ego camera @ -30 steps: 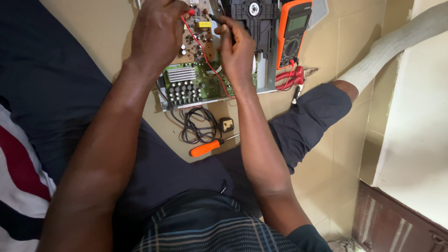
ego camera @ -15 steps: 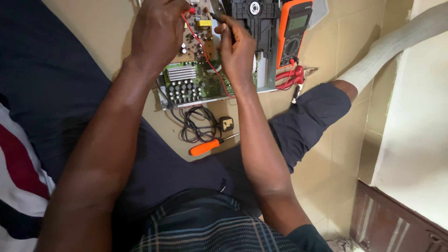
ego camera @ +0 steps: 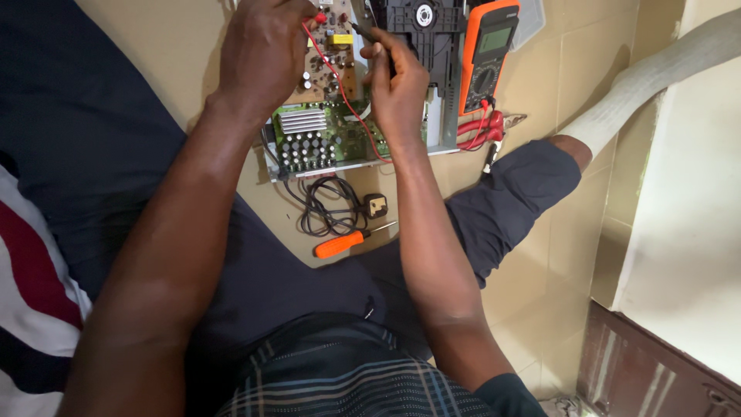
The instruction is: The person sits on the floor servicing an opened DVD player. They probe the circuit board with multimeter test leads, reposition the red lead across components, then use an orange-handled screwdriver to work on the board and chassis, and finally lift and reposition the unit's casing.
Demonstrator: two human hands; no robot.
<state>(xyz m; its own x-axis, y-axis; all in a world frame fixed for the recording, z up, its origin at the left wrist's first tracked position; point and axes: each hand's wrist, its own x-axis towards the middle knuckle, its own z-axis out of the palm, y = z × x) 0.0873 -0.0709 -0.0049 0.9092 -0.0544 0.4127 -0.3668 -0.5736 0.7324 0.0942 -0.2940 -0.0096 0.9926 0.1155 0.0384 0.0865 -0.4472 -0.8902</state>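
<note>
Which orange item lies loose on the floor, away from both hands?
The orange-handled screwdriver, lying on the tile beside the coiled black power cord. The orange multimeter sits up by the opened chassis instead.

The green circuit board (ego camera: 332,139) is showing a matt face, with a ribbed bare-metal heat sink (ego camera: 302,121) catching light and shiny metal-topped capacitors (ego camera: 307,150) beside it. The meter (ego camera: 486,54) is wearing a smooth orange plastic shell. The screwdriver (ego camera: 347,242) is showing a glossy orange plastic handle and metal shaft. The floor (ego camera: 532,324) is looking like smooth, faintly glossy cream tile. The trousers (ego camera: 509,208) are appearing as matt dark cloth.
</note>
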